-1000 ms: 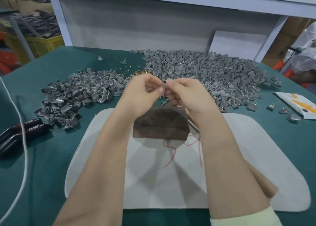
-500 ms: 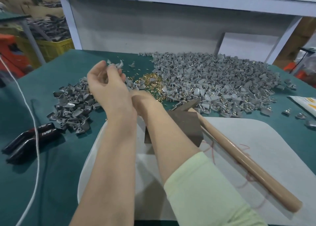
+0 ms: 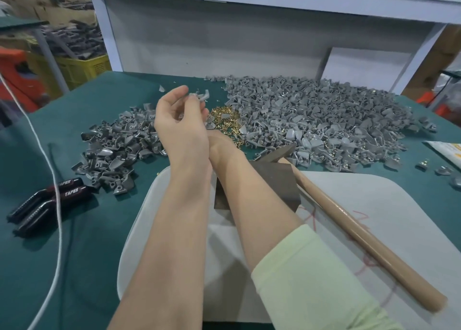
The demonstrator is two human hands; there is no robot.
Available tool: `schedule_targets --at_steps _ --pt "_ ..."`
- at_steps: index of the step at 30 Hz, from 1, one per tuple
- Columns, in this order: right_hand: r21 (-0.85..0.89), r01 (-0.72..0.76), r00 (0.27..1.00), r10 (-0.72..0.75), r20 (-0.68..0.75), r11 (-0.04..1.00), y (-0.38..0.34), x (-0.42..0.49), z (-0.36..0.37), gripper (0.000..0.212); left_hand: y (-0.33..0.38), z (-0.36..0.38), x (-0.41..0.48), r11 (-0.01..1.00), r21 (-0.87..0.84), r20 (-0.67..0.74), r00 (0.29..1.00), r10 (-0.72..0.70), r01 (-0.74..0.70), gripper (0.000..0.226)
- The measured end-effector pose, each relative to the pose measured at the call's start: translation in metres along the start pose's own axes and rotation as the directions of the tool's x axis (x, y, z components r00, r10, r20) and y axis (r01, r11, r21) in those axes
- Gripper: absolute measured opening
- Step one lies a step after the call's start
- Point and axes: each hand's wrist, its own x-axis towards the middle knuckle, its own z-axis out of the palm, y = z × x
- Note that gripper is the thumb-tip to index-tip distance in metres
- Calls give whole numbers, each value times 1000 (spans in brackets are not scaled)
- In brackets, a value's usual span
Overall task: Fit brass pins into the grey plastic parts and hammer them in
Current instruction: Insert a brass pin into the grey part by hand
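Note:
My left hand [image 3: 179,122] is raised over the gap between the two heaps and pinches a grey plastic part [image 3: 202,96] at its fingertips. My right forearm crosses under the left wrist toward the small heap of brass pins [image 3: 224,120]. Only the heel of my right hand [image 3: 216,140] shows; its fingers are hidden behind the left hand. A hammer lies on the mat with its wooden handle [image 3: 361,234] pointing to the near right and its head [image 3: 280,152] by the dark metal block [image 3: 277,182].
A large heap of grey parts [image 3: 311,115] fills the far right of the green table, a smaller heap [image 3: 117,145] lies left. The white mat [image 3: 389,204] lies in front of me. Black pliers [image 3: 50,199] and a white cable [image 3: 56,180] lie at left.
My hands were together above the block a second ago. The left hand has since risen leftward with a grey part and the right has reached beneath it toward the pins.

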Motion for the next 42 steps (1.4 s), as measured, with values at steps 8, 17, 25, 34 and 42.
schedule_targets --at_steps 8,17,25,34,42 --pt "-119 -82 995 75 -64 990 9 6 2 19 -3 -2 3 999 -48 -44 999 -11 8 10" --pt "541 -53 909 264 -322 840 50 -19 -39 15 -11 4 -4 960 275 279 951 -132 53 17" --pt "665 186 887 168 -430 723 105 -81 -58 14 -21 5 -18 674 656 619 753 -224 -339 17" --pt "462 178 889 59 -453 869 115 -88 -47 28 -23 3 -22 342 783 621 672 -402 -519 14" --pt "156 241 898 -159 -410 958 107 -98 -45 21 -26 2 -21 354 795 606 678 -417 -493 14"
